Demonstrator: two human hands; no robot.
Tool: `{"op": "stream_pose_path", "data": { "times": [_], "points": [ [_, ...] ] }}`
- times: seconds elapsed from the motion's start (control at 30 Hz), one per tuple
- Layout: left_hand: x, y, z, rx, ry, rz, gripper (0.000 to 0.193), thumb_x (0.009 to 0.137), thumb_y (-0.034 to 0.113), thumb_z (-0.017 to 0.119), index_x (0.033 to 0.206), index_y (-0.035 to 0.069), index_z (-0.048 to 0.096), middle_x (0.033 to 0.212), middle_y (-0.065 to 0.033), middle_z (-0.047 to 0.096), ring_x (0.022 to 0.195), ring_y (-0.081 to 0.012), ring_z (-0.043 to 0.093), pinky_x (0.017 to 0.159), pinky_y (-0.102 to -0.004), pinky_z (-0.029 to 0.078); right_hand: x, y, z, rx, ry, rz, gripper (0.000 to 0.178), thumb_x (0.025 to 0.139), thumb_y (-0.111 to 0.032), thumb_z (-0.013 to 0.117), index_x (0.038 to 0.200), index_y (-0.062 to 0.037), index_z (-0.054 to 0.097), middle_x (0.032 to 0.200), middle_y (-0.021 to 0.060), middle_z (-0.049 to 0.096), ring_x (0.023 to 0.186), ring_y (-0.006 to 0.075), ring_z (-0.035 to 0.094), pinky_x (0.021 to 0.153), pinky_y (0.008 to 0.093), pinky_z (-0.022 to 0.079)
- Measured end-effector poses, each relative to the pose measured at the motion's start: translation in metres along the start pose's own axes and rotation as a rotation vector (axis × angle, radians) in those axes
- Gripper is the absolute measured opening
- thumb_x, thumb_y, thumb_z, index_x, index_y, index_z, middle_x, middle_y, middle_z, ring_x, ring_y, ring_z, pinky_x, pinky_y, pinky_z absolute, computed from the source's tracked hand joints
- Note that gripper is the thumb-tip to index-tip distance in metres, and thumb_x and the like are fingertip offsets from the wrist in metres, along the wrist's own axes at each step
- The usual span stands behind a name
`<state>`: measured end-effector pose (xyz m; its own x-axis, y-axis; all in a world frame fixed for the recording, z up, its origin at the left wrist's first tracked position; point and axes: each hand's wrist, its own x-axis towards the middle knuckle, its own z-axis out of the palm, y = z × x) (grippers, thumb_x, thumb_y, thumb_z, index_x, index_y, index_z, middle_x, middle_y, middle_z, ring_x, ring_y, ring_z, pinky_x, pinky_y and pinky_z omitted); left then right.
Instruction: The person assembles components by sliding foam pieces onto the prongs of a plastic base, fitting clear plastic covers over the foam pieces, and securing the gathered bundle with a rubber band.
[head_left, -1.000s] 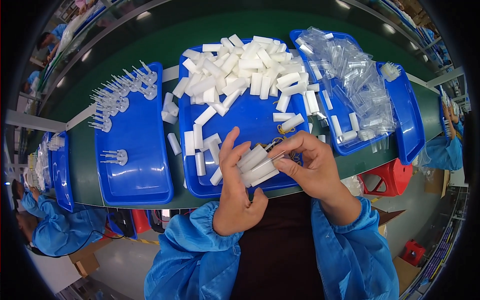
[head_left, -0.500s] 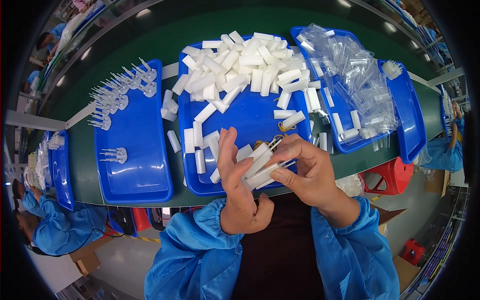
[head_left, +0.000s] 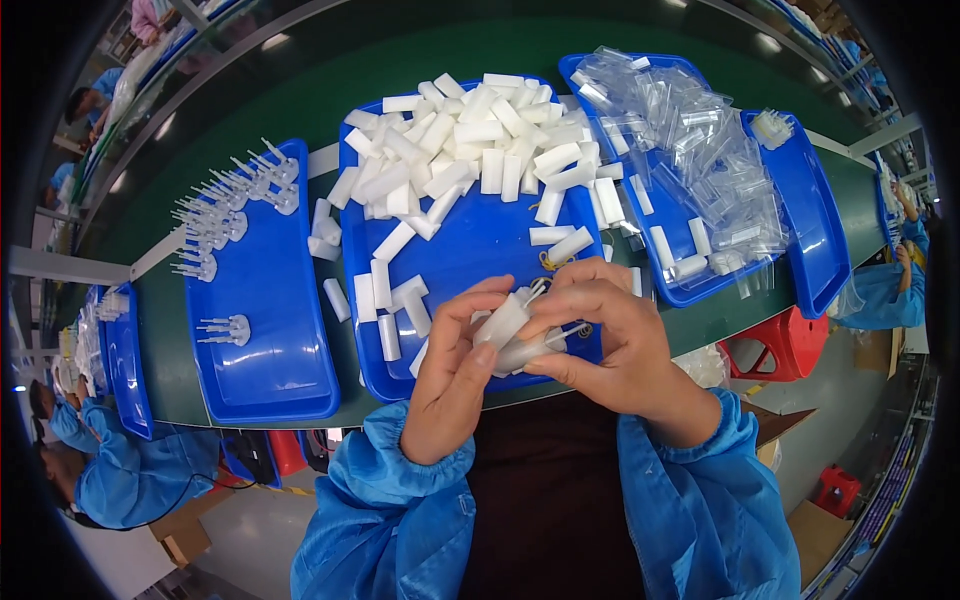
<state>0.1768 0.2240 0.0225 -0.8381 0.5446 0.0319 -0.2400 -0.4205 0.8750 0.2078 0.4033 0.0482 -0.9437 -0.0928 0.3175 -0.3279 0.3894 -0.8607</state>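
Note:
Over the near edge of the middle blue tray [head_left: 470, 245], my two hands meet around a small bundle of white tube-like pieces [head_left: 504, 320] with thin prongs sticking out at their upper right ends. My left hand [head_left: 450, 385] has its fingers and thumb closed on the left side of the bundle. From the right, my right hand [head_left: 625, 345] pinches the pieces near the pronged ends. Fingers cover part of the bundle, so its exact make-up is hidden. Beyond my hands, many white foam-like blocks [head_left: 480, 130] are heaped in the tray, with yellow rubber bands [head_left: 549, 262] beside them.
On the left, another blue tray [head_left: 270, 360] carries rows of pronged white clusters [head_left: 225, 210]. To the right, a tray holds clear plastic sleeves [head_left: 710, 150]; a narrower tray [head_left: 815, 235] stands beyond it. A red stool [head_left: 775, 350] is below. Co-workers in blue sit left [head_left: 150, 475] and right [head_left: 885, 300].
My left fingers, stretched out before, have closed round the white pieces. My right hand stays on them, its grip slightly shifted. The whole view has turned a little.

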Motion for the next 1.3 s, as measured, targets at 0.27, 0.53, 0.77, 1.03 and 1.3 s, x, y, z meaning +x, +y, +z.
{"op": "stream_pose_path", "data": {
  "times": [0.27, 0.53, 0.77, 1.03, 1.3],
  "points": [
    [0.003, 0.007, -0.005, 0.293, -0.186, -0.104, 0.028, 0.09, 0.008, 0.049, 0.115, 0.003, 0.038, 0.124, -0.0136, 0.041, 0.113, -0.0197, 0.042, 0.095, -0.031, 0.034, 0.002, -0.007, -0.008, -0.067, -0.044, -0.015, 0.042, 0.067, -0.019, 0.078, 0.104, -0.0089, 0.061, 0.085, -0.0004, 0.067, 0.097, 0.021, 0.054, 0.088, 0.0338, 0.034],
    [0.005, -0.002, -0.001, 0.389, -0.31, 0.009, 0.032, 0.089, 0.012, 0.049, 0.117, 0.003, 0.037, 0.132, -0.0183, 0.035, 0.122, -0.0255, 0.039, 0.102, -0.038, 0.03, -0.005, -0.003, -0.013, 0.027, -0.147, -0.03, 0.04, 0.072, -0.019, 0.073, 0.11, -0.0148, 0.059, 0.082, -0.0048, 0.064, 0.098, 0.0182, 0.053, 0.085, 0.0339, 0.03],
    [0.006, -0.003, -0.002, 0.409, -0.258, -0.052, 0.026, 0.085, 0.01, 0.052, 0.108, 0.001, 0.044, 0.131, -0.0181, 0.038, 0.12, -0.0267, 0.041, 0.098, -0.0362, 0.034, 0.002, -0.008, -0.032, -0.005, -0.208, -0.028, 0.04, 0.071, -0.014, 0.074, 0.108, -0.0097, 0.062, 0.079, 0.0017, 0.066, 0.09, 0.0197, 0.059, 0.081, 0.0338, 0.04],
    [0.003, -0.001, 0.0, -0.147, 0.033, -0.145, 0.035, 0.092, 0.02, 0.042, 0.119, -0.003, 0.045, 0.125, -0.0173, 0.046, 0.097, -0.0269, 0.058, 0.066, -0.0314, 0.051, 0.04, 0.056, -0.104, -1.158, 0.053, 0.269, 0.02, 0.074, -0.012, 0.064, 0.093, -0.0043, 0.062, 0.084, 0.0129, 0.066, 0.072, 0.0301, 0.064, 0.063, 0.0382, 0.051],
    [0.006, 0.004, -0.012, -0.387, 0.042, -0.17, 0.039, 0.095, 0.024, 0.04, 0.126, -0.001, 0.042, 0.117, -0.0153, 0.054, 0.102, -0.0248, 0.056, 0.074, -0.0336, 0.052, 0.05, 0.079, -0.1, -1.508, -0.15, 0.372, 0.013, 0.071, -0.003, 0.054, 0.084, -0.0037, 0.057, 0.079, 0.0148, 0.063, 0.074, 0.0319, 0.064, 0.062, 0.0419, 0.052]
  ]
}}
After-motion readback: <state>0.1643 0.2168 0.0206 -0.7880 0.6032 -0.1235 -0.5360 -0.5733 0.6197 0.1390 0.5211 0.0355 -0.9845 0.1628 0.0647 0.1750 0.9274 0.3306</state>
